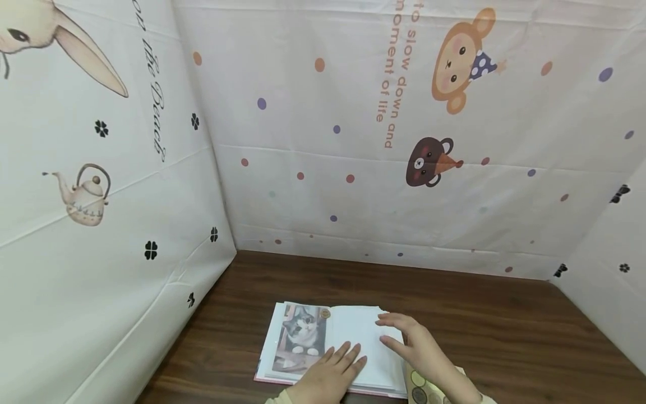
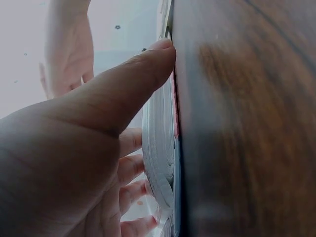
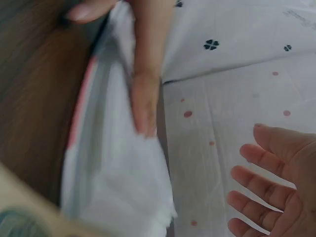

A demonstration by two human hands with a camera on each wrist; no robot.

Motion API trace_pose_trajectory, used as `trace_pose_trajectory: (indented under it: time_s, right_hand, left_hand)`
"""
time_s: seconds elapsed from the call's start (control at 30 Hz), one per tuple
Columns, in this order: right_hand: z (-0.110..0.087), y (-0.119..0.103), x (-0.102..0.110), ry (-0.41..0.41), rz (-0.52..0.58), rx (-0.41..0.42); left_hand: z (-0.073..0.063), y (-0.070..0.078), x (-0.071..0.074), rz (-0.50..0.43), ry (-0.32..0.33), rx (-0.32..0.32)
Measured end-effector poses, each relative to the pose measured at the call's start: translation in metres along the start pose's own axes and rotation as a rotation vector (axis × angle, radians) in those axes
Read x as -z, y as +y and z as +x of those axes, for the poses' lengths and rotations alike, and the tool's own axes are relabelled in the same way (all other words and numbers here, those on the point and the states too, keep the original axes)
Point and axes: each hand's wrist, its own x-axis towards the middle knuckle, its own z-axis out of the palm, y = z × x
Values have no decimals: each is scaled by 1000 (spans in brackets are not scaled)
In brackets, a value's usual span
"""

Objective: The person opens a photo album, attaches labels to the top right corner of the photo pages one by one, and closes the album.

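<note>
An open photo album (image 1: 378, 365) lies on the table, its left page showing a cat picture (image 1: 304, 331) and its right page plain white. My left hand (image 1: 330, 373) rests on the album near the middle fold, fingers straight across the pages. In the left wrist view, the thumb (image 2: 143, 64) lies along the near edge of the page stack (image 2: 157, 118). Above the right page hovers my right hand (image 1: 416, 345), fingers loosely spread and holding nothing. The right wrist view shows this hand (image 3: 276, 182) apart from the album's pages (image 3: 123, 187).
A tan sheet with round coloured spots (image 1: 418, 387) lies right of the album, partly hidden under the right forearm. The dark wooden table (image 1: 504, 325) is bounded by white printed cloth walls (image 1: 303, 196) at the back and sides.
</note>
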Motion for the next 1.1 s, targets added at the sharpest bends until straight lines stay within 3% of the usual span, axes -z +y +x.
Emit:
trace_pose_trajectory:
  time_s: [0.2, 0.4, 0.83, 1.1]
  right_hand:
    - [-22, 9, 2, -6, -99, 100]
    - [-35, 21, -9, 47, -208, 178]
    - [-43, 37, -17, -25, -213, 160]
    - [-44, 44, -22, -124, -170, 115]
  left_hand:
    - [0, 1, 0, -1, -7, -2]
    - [0, 2, -2, 16, -2, -16]
    - [0, 2, 0, 63, 62, -35]
    - [1, 1, 5, -18, 72, -40]
